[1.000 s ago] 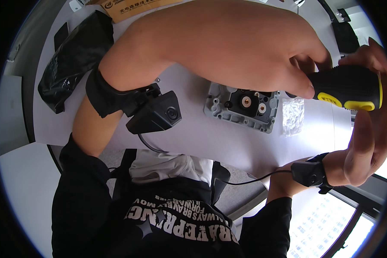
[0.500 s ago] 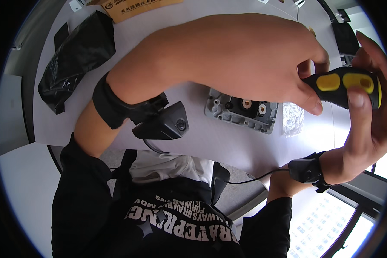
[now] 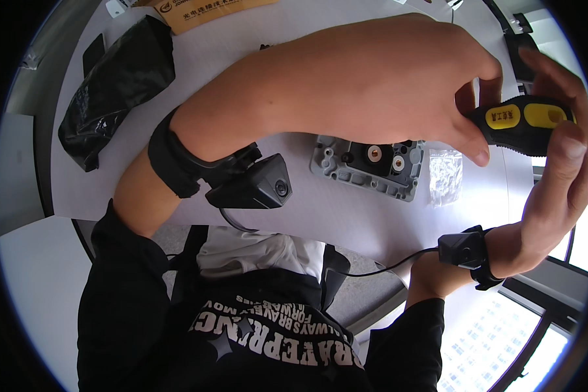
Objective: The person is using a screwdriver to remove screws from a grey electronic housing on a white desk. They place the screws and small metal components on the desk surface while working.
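My left hand (image 3: 431, 91) reaches across to the right, its thumb and fingers closed round the front end of a black and yellow screwdriver (image 3: 513, 119). The shaft and tip are hidden by this hand. At the far right, my right hand (image 3: 568, 153) grips the rear of the handle, thumb on the near side and fingers behind. Below my left wrist a grey metal housing (image 3: 398, 189) lies on the table, with a black insert and two round brass-coloured contacts; its far edge is covered by my left forearm.
A clear plastic bag (image 3: 445, 178) lies just right of the housing. On the left of the table (image 3: 274, 228) are a black plastic bag (image 3: 114, 98) and, farther back, a brown cardboard box (image 3: 209, 14). Black camera units are strapped to both wrists, with cables trailing.
The screwdriver has turned about its length and shifted slightly right and away. My left hand and forearm have moved a little right with it. My right thumb has slid along toward the handle's rear.
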Action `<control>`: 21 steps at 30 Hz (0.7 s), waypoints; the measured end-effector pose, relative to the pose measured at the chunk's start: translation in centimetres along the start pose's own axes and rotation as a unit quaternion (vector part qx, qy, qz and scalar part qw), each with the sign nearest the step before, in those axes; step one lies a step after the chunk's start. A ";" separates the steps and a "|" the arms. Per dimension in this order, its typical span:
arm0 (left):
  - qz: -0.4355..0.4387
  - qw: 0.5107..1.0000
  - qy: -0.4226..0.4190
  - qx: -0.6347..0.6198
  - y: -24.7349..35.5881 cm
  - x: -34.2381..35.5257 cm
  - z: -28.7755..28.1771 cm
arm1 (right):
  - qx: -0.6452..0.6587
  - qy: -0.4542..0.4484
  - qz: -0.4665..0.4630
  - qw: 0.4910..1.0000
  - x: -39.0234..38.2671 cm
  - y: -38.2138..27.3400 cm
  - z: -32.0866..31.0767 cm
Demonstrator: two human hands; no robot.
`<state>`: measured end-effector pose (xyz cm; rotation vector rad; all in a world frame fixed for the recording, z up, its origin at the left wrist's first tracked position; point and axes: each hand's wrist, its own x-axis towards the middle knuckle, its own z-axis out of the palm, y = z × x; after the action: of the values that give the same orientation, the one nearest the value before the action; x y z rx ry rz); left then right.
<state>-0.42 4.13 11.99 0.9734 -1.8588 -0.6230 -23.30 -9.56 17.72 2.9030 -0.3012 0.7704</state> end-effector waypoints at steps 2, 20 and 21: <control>0.028 0.997 -0.046 -0.051 -0.6 0.3 0.1 | -0.017 -0.001 0.055 0.998 0.0 -0.9 -0.2; -0.288 0.931 -0.221 -0.046 2.8 3.2 -2.0 | -0.088 0.016 0.027 0.996 0.1 -1.4 -0.5; -0.142 0.982 -0.121 -0.028 0.9 1.1 -0.8 | -0.093 0.014 0.031 0.995 0.2 -1.5 -0.7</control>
<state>-0.35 3.71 13.60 1.1778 -1.9144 -0.9986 -23.16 -7.98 18.34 2.7188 -0.4362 0.7478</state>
